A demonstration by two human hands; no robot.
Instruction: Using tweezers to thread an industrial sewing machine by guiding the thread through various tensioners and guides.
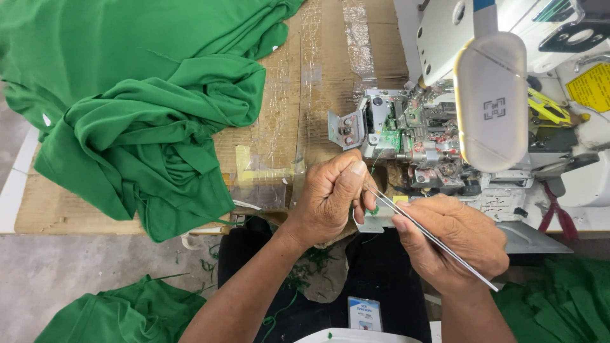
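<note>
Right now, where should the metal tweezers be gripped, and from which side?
Grip the tweezers mid-shaft, from the right, as the right hand does: the thin legs slant from the free rear end at lower right up to tips by the left hand.

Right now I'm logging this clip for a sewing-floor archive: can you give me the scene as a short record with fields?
Setting: cardboard-covered table with a white overlock sewing machine, its front cover swung open
Left hand: fingers pinched together in front of the machine's open mechanism
Right hand: holds long metal tweezers, tips pointing toward the left hand's fingers
Fabric: green cloth heaped on the table's left; more green pieces lower right
Thread: too fine to make out
</note>
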